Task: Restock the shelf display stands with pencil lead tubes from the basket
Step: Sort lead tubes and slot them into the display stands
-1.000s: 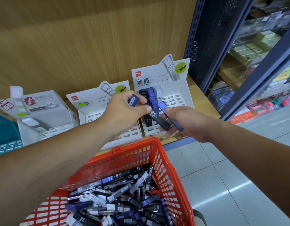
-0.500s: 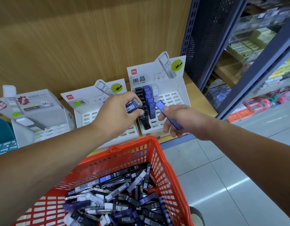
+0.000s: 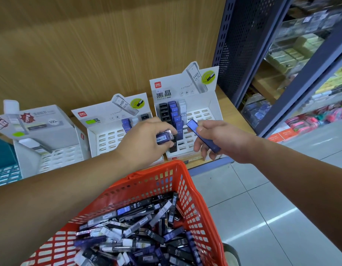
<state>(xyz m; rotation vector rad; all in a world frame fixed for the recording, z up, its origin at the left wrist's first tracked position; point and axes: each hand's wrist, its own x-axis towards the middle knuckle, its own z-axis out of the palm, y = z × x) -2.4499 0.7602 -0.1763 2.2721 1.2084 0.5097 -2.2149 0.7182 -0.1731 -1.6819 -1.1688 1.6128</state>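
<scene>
1. Nearest the camera, a red plastic basket (image 3: 177, 181) with slotted walls holds a loose heap of pencil lead tubes (image 3: 139, 227): black, blue and clear ones marked HB 0.5, lying crosswise over one another.
2. To the right of the basket lies grey tiled floor (image 3: 262, 208).
3. Both forearms reach over the basket's far rim toward the shelf.
4. The left hand (image 3: 145, 139) is curled round a blue labelled tube (image 3: 164, 137). It hangs in front of the gap between the middle and right stands and hides the middle stand's right edge.
5. The right hand (image 3: 220, 139) pinches a long blue tube (image 3: 202, 138) between thumb and fingers. The tube is tilted, with its upper end toward the right stand's rows, and the hand covers that stand's lower right slots.
6. The right display stand (image 3: 210, 104), white card with a slotted tray, holds a column of black tubes (image 3: 163, 112), a column of blue tubes (image 3: 175, 114) beside it, and a clear tube (image 3: 182, 110) next to those. The remaining slots to the right are unfilled.
7. The middle display stand (image 3: 108, 135) holds a few tubes at its back right, blue (image 3: 126, 124) and black (image 3: 145, 117) among them.
8. The left display stand (image 3: 51, 143) is grey and blurred, and its contents cannot be made out. A teal box (image 3: 3, 160) sits at the far left.
9. All the stands rest on a wooden shelf (image 3: 229, 112) against a wooden back panel (image 3: 108, 45).
10. A perforated dark blue upright (image 3: 241, 45) bounds the shelf on the right, with blurred neighbouring shelves of goods (image 3: 300, 45) beyond it.
</scene>
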